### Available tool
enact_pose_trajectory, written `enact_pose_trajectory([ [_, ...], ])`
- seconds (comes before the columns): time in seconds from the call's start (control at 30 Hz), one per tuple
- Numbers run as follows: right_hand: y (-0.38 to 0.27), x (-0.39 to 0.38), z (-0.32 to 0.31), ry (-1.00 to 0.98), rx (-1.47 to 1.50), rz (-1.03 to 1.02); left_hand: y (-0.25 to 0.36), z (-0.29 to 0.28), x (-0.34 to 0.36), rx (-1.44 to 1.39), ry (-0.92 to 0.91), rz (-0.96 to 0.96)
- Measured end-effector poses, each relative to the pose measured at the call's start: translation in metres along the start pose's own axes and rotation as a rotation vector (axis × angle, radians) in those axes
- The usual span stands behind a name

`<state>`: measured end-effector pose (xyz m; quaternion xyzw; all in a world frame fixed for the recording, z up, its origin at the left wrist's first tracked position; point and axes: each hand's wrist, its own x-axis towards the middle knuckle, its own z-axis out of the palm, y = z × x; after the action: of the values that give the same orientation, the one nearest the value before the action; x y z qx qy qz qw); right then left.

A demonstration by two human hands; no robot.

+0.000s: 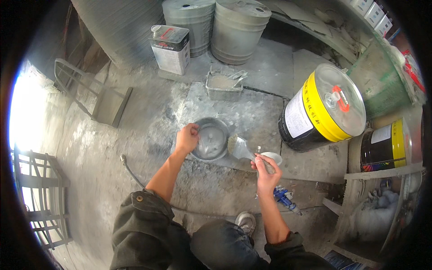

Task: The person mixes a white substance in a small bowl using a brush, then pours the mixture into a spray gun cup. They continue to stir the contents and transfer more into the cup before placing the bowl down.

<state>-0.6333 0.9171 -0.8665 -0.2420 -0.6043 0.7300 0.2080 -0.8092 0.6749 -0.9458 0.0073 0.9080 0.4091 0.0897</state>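
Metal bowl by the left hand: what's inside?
The metal bowl holds pale grey paste smeared over its bottom and walls. The left hand grips its left rim and covers that edge. The right hand holds a paste-coated brush just outside the right rim.

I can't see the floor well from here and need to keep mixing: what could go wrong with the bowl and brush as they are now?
1. The left hand grips only the rim of the metal bowl; hard strokes might tip it and spill the grey mix.
2. The loaded brush in the right hand hangs beside the bowl over the concrete slab, so it may drip there.
3. The small white cup sits right by that hand and could be knocked.
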Motion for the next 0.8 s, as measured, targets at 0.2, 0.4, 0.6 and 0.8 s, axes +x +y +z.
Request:
enact_pose_trajectory([
  [0.2,0.004,-0.006,0.004,-0.009,-0.005,0.010,0.039,-0.021,-0.007,0.095,0.137,0.141],
  [0.4,0.003,-0.007,-0.002,-0.003,-0.001,0.013,0.037,-0.013,-0.016,0.268,0.105,0.225],
  [0.6,-0.002,-0.007,-0.011,0.022,-0.008,0.055,0.011,0.010,-0.010,0.268,-0.070,-0.055],
  [0.8,0.000,-0.009,-0.011,0.005,-0.020,0.041,-0.037,0.030,0.005,0.103,-0.158,-0.261],
])
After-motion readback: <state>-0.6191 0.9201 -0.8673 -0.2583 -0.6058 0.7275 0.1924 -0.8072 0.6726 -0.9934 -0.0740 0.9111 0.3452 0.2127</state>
